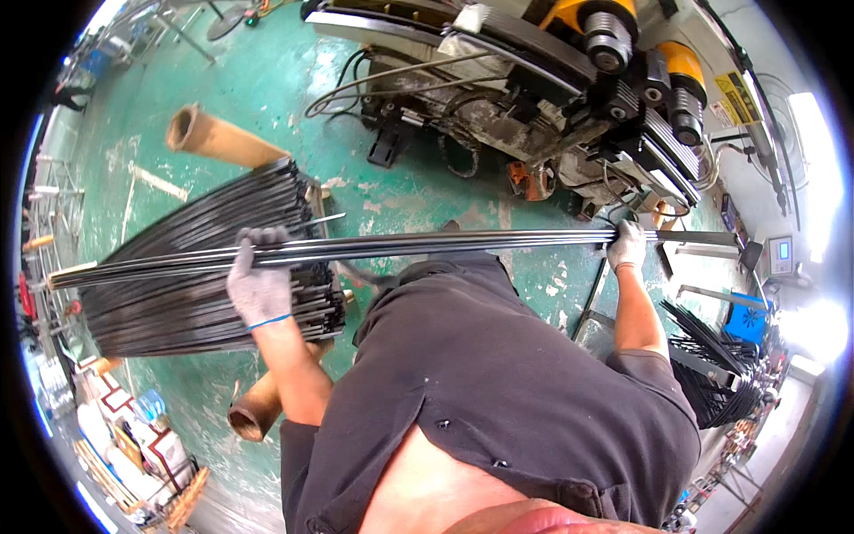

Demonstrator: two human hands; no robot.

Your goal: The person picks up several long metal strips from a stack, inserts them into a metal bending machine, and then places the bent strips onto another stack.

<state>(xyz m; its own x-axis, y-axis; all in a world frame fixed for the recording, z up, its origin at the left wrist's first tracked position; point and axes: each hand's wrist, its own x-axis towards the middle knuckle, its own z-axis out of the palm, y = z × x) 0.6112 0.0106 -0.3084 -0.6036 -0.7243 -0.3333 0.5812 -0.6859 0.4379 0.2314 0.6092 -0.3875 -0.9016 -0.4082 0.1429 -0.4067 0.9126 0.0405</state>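
Observation:
A bundle of long, thin black metal rods [445, 241] stretches across in front of my body, nearly level. My left hand [260, 278], in a pale work glove with a blue cuff edge, is wrapped round the bundle left of my body. Farther along, my gloved right hand [627, 245] grips the same bundle near its right end. Below and behind the left part lies a big stack of similar black rods [196, 222], resting across brown cardboard tubes. The held rods pass over this stack. Whether they touch it I cannot tell.
A machine [498, 116] with yellow-capped cylinders stands ahead and to the right. One cardboard tube [222, 138] sticks out beyond the stack, another [258, 411] on the near side. More black pieces [712, 365] are heaped at right, near a blue box [745, 318]. The green floor [267, 80] is worn.

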